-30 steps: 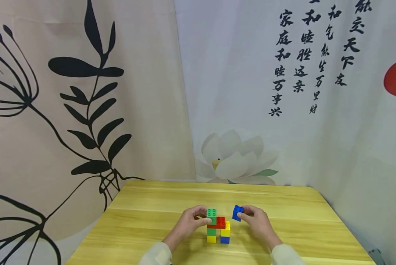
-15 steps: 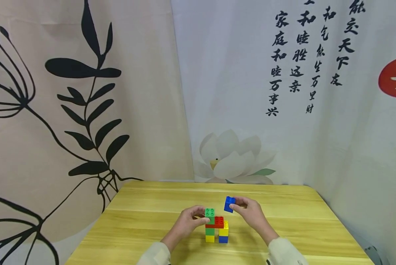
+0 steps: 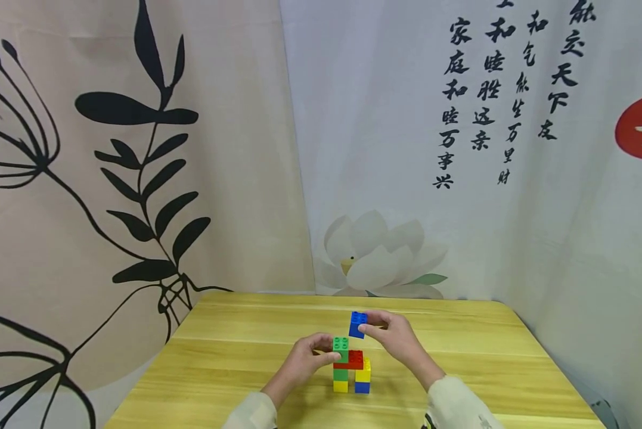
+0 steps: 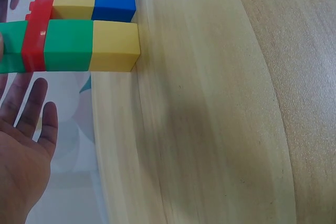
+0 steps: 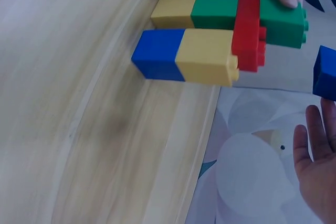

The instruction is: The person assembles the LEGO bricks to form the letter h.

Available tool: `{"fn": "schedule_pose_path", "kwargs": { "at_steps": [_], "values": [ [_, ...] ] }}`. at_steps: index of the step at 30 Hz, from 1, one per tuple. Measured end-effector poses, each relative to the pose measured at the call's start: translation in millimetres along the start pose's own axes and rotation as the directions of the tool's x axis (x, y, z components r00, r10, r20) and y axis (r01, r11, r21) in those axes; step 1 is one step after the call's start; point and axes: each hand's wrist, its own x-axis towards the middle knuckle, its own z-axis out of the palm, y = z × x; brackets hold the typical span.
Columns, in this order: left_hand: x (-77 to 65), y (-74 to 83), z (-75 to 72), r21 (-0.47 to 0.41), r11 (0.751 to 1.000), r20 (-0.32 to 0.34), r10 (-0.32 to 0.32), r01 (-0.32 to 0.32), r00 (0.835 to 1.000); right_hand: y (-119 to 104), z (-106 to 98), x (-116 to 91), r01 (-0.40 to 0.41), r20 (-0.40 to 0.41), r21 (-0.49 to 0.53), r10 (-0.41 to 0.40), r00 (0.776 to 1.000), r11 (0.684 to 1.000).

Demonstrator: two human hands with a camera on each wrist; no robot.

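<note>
A small structure of toy building blocks stands on the wooden table. Its left column has a yellow block (image 3: 340, 386) at the bottom, then a green block (image 4: 68, 45), a red block (image 3: 355, 359) laid across, and a green top block (image 3: 341, 345). The right column is a blue bottom block (image 5: 157, 54) under a yellow block (image 5: 206, 56), whose studs partly show beyond the red one. My left hand (image 3: 306, 359) pinches the green top block from the left. Up behind the structure, my right hand (image 3: 398, 338) holds a blue block (image 3: 357, 325), slightly tilted, studs up.
The wooden table (image 3: 235, 333) reaches back to a hanging cloth (image 3: 245, 179) printed with plants, a lotus and dark writing. The table's far edge lies a short way behind the blocks.
My right hand has carried the blue block leftward and upward, from right of the structure to above and behind it. The left hand keeps its place on the green top block.
</note>
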Motion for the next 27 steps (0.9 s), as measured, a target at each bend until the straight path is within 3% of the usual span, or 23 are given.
{"fn": "schedule_pose_path", "kwargs": {
  "at_steps": [7, 13, 27],
  "values": [
    [11.5, -30.8, 1.8, -0.016, 1.000, 0.010, 0.003, -0.003, 1.000, -6.2, 6.6, 1.1, 0.034, 0.048, 0.000, -0.034, 0.998, 0.999],
    [12.4, -33.0, 1.9, -0.031, 0.999, 0.017, -0.006, 0.006, 1.000, -6.9, 11.0, 0.7, 0.075, 0.116, 0.008, -0.075, 0.990, 0.997],
    [12.5, -35.0, 1.9, -0.005, 1.000, 0.016, -0.003, 0.003, 1.000, -8.5, 19.1, 1.2, 0.057, 0.194, 0.015, -0.059, 0.979, 0.998]
  ]
}}
